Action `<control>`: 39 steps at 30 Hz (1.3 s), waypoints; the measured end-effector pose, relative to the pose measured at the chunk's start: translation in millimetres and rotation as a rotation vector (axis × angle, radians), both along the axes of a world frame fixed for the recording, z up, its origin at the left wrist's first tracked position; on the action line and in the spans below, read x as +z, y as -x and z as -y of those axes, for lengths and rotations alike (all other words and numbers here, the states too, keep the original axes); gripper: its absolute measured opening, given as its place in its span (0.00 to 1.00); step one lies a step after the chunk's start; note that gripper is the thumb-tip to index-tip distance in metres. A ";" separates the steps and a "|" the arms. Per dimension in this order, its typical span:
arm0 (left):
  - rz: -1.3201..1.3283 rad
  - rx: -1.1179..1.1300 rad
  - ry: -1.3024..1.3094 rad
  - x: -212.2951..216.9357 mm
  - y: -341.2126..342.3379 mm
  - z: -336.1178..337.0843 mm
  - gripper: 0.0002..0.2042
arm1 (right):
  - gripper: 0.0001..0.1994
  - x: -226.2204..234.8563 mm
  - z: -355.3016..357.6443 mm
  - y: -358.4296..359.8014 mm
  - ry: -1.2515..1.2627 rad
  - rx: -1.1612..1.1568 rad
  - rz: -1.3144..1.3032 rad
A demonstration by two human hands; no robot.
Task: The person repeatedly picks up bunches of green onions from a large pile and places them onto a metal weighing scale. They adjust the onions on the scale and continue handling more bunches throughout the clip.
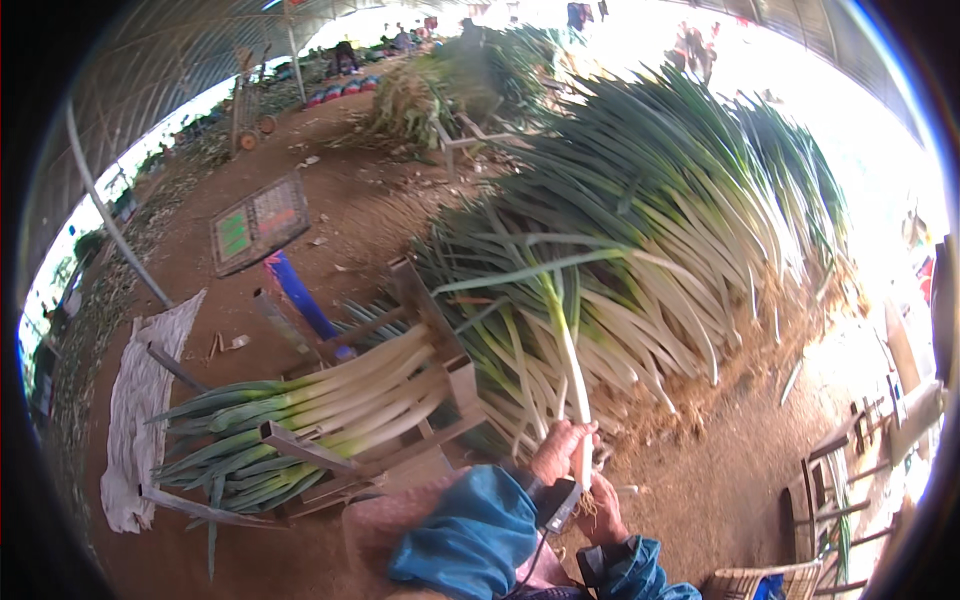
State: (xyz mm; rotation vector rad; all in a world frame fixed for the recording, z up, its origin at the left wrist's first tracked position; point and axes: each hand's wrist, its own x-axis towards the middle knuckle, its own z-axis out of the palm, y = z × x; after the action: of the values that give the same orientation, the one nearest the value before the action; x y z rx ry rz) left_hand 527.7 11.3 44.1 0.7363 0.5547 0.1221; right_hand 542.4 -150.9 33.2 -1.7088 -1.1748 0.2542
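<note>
A long leek point(572, 380) stands nearly upright in front of me, white shank down and green leaves fanning out above. My left hand point(560, 452) is closed round the lower part of its white shank. Just below, my right hand point(603, 510) is at the root end, its fingers bent against the stringy roots point(588, 510); part of these fingers is hidden. Beyond my hands lies a large heap of leeks point(660, 210), roots toward me and to the right. On my left, a rack point(462, 385) cradles a bundle of leeks point(340, 405).
A white cloth point(150, 410) lies on the dirt floor left of the rack. A flat framed panel point(260, 222) and a blue strip point(300, 295) are farther off. Another leek pile point(450, 85) is at the back. At lower right are a wicker basket point(725, 580) and wooden frames point(825, 500).
</note>
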 end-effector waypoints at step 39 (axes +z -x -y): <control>-0.245 0.135 -0.094 14.3 75.9 -12.8 0.09 | 0.16 -254.6 -92.8 -36.0 0.618 -0.209 -0.516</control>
State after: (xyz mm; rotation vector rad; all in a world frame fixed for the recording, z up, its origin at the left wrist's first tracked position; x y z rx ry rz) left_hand 451.8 24.1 58.4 0.8105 0.8373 0.1858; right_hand 578.4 -58.1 -221.4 -2.0965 -0.5499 0.9411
